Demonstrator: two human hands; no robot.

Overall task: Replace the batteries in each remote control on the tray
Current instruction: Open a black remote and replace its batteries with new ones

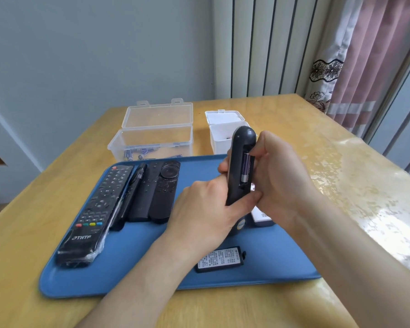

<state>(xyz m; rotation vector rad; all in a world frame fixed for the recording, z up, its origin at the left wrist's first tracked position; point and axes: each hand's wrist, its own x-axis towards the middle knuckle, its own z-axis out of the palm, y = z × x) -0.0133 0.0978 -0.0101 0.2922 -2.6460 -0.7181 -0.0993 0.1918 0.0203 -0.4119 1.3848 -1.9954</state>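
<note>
Above the blue tray (133,263) I hold a dark grey remote (240,147) upright, its back towards me and its battery bay uncovered. A purple battery (246,168) lies in the bay. My left hand (206,209) grips the remote's lower part from the left. My right hand (279,176) holds its right side, fingers curled at the battery and thumb on the lower end. The loose battery cover (220,259) with a printed label lies on the tray near me. Several black remotes lie at the tray's left, the biggest being the wrapped THTF remote (97,214).
A clear lidded box (152,140) with several batteries stands behind the tray. A small white box (220,136) stands to its right, lid up. Another remote (262,216) lies partly hidden under my hands. The wooden table (341,185) ends near a curtain at the right.
</note>
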